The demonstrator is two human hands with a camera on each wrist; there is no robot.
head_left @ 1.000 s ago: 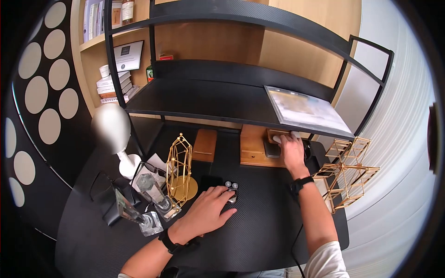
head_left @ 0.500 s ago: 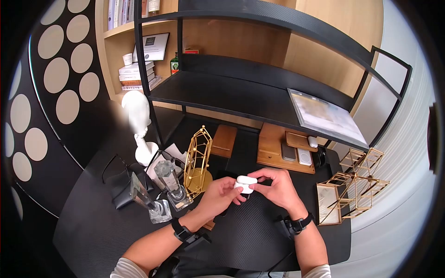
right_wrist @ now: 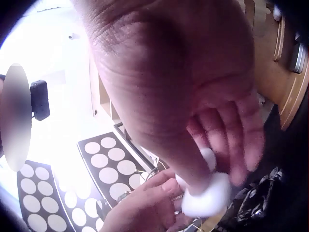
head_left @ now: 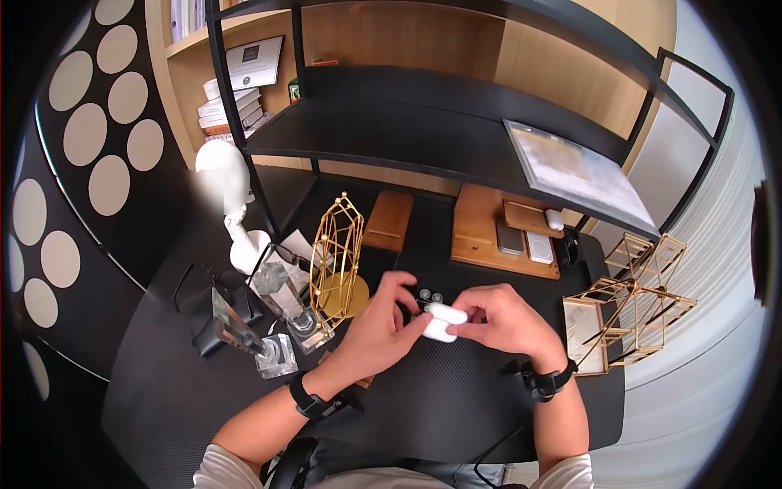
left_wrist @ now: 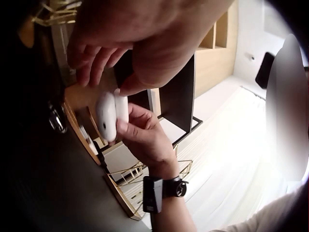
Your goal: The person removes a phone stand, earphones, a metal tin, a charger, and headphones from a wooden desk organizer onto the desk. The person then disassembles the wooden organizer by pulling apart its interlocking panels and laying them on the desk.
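A white earbud case (head_left: 442,324) with its lid swung up is in front of me, over the dark desk. My right hand (head_left: 509,322) grips it between thumb and fingers. At its left side is my left hand (head_left: 376,330), thumb tip right at the case and the other fingers spread apart from it. From the left wrist view, the case (left_wrist: 107,116) shows its two rounded halves, with the left thumb at the upper end. The right thumb lies across the case (right_wrist: 207,195) in the right wrist view. Just behind the hands sits a small device with two silver round tops (head_left: 430,295).
Left of the hands stand a gold wire ornament (head_left: 338,261), crystal trophies (head_left: 281,293) and a white lamp (head_left: 221,175). A wooden stand (head_left: 481,236) with a small white rounded object (head_left: 555,219) is behind, under the black shelf (head_left: 383,138). A gold wire Ferris-wheel ornament (head_left: 639,293) stands right.
My right hand has come back from the wooden stand, and my left hand has left the small device. The white case is now between them; the left fingers have spread away since half a second ago.
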